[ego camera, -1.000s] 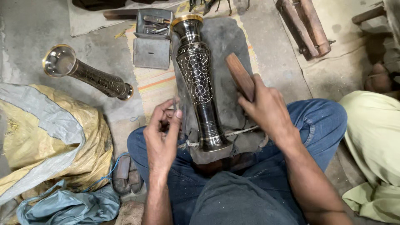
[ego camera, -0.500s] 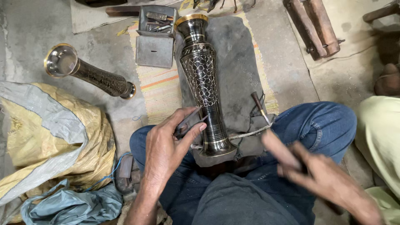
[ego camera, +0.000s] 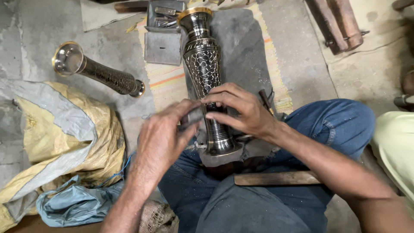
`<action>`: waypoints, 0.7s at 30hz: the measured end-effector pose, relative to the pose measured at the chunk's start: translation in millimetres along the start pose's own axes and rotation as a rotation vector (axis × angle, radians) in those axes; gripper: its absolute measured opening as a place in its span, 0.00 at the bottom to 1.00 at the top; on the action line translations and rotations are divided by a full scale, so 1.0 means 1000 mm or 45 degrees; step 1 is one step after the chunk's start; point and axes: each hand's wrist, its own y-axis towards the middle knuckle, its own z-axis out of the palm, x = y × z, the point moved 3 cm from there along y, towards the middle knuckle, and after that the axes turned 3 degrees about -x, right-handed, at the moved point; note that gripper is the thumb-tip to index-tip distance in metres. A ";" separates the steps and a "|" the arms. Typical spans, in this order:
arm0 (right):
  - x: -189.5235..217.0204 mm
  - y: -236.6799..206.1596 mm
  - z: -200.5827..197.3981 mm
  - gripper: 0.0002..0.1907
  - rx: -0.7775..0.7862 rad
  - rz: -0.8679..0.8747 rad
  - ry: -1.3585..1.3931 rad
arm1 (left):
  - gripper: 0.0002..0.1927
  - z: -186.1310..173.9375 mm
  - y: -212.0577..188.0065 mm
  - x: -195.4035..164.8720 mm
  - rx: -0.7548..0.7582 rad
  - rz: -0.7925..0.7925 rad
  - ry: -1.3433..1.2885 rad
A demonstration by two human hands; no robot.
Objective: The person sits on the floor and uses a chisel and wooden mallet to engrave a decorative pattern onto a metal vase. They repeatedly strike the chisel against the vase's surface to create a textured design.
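Nearest the camera, the person sits cross-legged in blue jeans, and a flat wooden stick (ego camera: 276,177) lies loose across the lap, touched by neither hand. Just beyond it, the base of a tall dark metal vase (ego camera: 206,73) rests between the knees on a grey cloth (ego camera: 246,51), its body running away from the person along the floor. The vase is waisted, black with fine silver scale-like engraving and a brass-coloured rim at the far mouth.

The right hand (ego camera: 243,113) lies over the narrow lower part of the vase, fingers curled across it in a light grip. The left hand (ego camera: 161,140) meets it from the other side, fingertips pinched at the vase's left edge beside a small dark tool; whether that grip truly clamps the tool cannot be told.

To the left, a crumpled yellow and grey sack (ego camera: 60,146) crowds the floor, leaving a bare strip of concrete between it and the knee. Further off, a second vase (ego camera: 97,71) lies on its side, well apart. A striped woven mat (ego camera: 166,84) shows under the cloth. At the far edge sits a grey metal box (ego camera: 163,41) with tools, and wooden blocks (ego camera: 338,23) lie far right.
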 end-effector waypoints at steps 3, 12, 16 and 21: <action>-0.015 0.002 -0.002 0.09 -0.098 -0.074 -0.035 | 0.11 -0.005 0.009 0.002 0.098 -0.108 0.113; -0.044 -0.016 0.001 0.09 -0.179 0.050 0.101 | 0.15 0.003 0.042 -0.002 0.234 0.127 0.289; -0.047 -0.017 0.003 0.09 -0.163 0.052 0.092 | 0.14 0.001 0.045 -0.006 0.230 0.179 0.279; -0.048 -0.015 0.002 0.09 -0.165 0.062 0.080 | 0.13 0.001 0.049 -0.006 0.276 0.136 0.281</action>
